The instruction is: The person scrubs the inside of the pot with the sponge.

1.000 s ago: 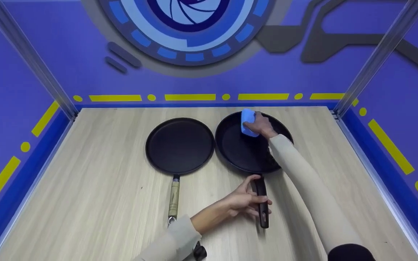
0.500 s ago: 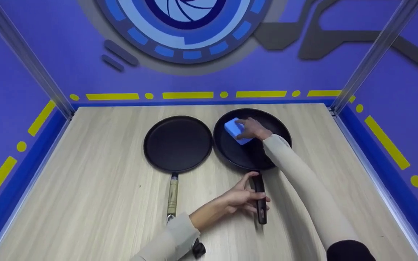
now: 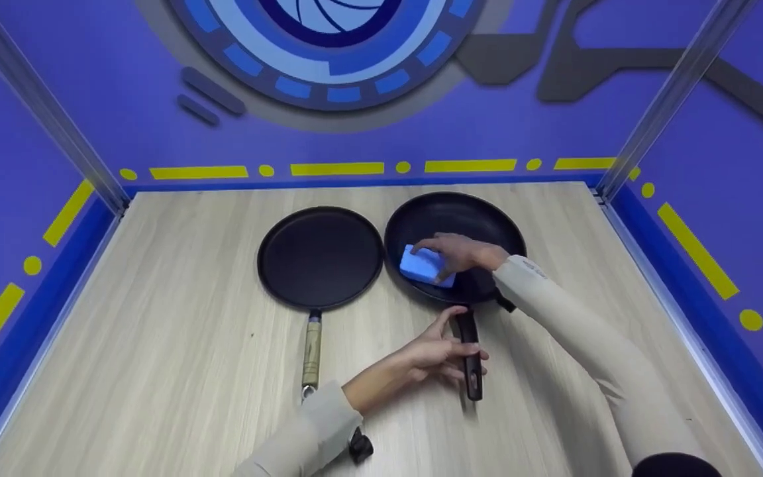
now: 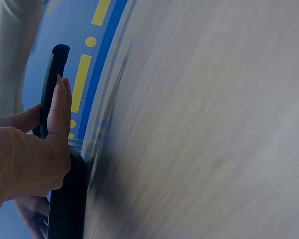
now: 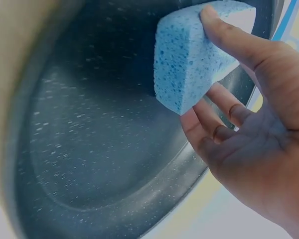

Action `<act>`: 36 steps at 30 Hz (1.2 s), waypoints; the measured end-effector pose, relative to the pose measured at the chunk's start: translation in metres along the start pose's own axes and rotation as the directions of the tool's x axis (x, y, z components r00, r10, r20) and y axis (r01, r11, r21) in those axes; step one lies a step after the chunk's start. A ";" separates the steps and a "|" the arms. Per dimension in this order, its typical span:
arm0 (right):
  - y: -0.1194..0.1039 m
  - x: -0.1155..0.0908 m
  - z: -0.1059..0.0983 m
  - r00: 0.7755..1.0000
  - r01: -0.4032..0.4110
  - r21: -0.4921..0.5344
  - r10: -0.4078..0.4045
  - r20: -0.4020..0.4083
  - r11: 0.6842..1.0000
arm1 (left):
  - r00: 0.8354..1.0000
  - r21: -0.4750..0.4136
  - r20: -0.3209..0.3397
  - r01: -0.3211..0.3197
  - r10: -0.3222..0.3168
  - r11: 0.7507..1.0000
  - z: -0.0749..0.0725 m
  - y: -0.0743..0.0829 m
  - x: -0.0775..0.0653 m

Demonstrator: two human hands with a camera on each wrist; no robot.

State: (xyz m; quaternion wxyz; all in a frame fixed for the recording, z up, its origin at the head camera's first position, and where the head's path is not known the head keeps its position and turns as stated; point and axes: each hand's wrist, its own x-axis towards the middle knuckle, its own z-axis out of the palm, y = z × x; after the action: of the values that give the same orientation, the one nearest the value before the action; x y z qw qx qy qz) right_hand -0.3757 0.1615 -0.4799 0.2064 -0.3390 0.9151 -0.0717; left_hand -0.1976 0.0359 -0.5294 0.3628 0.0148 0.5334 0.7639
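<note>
Porous blue sponge (image 5: 189, 59) inside a pale-flecked black frying pan (image 3: 461, 215).
The right hand (image 3: 454, 253) pinches the block-shaped sponge between thumb and fingers; the left hand (image 3: 436, 354) grips the pan's handle (image 3: 467, 328).

In the head view, the right hand (image 3: 457, 253) hides part of the blue sponge (image 3: 418, 266), and the right sleeve (image 3: 573, 324) covers the rim of the right pan (image 3: 457, 215) near four o'clock; the cuff lettering (image 3: 534, 267) is too small to read. The black handle (image 3: 468, 331) partly hides the fingers of the left hand (image 3: 438, 352). The wall emblem (image 3: 332, 73) is cut off at twelve o'clock, a black object (image 3: 676, 466) toward four. The left wrist view blurs the surface (image 4: 204, 124); the right wrist view leaves pale specks (image 5: 65, 124) unidentifiable.
</note>
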 end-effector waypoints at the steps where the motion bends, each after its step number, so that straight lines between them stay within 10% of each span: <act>1: 0.000 -0.003 0.000 1.000 0.007 0.011 -0.007 0.007 1.000 | 1.000 0.003 -0.001 -0.001 0.001 1.000 -0.001 0.001 0.000; 19: 0.022 -0.046 -0.008 0.989 0.041 -0.086 -0.028 0.147 0.995 | 1.000 -0.001 0.000 -0.003 0.003 1.000 -0.003 0.003 -0.001; 27: 0.065 -0.046 -0.016 0.995 -0.103 -0.086 0.104 0.003 0.991 | 1.000 0.003 0.001 -0.001 0.001 1.000 -0.003 0.004 -0.003; 36: 0.080 -0.015 -0.017 0.944 -0.302 -0.004 0.298 -0.144 0.953 | 1.000 0.010 0.010 0.003 -0.003 1.000 0.000 0.000 0.000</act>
State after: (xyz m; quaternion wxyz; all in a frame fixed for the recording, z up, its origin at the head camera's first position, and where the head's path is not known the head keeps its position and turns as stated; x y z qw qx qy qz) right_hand -0.4201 0.2321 -0.4819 0.1452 -0.1925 0.9691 -0.0516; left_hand -0.1979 0.0356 -0.5291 0.3666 0.0198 0.5355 0.7605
